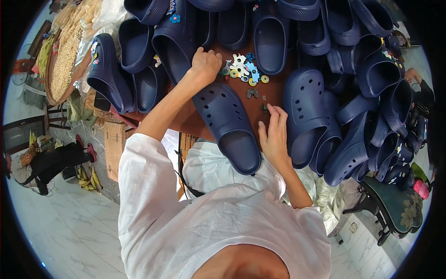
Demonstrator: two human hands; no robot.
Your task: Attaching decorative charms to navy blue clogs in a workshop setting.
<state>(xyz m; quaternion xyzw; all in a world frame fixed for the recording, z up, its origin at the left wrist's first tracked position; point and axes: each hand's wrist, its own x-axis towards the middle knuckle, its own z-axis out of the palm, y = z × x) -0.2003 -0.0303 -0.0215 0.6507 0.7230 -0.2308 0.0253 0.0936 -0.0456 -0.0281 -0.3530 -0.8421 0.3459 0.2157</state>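
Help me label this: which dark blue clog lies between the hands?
The clog with holed toe toward the left hand and heel toward the lap. It alone lies between that hand and the right hand; the rest sit beyond or outside them.

Navy moulded-foam clogs (218, 109): over fifteen — overlapping, exact count unclear. Small loose multicoloured charms (240, 65): clumped, total unclear; yellow-ringed round discs (265, 79), at least three. Bare hands (207, 66): two. Dark-green padded swivel chair (395, 204) — one.
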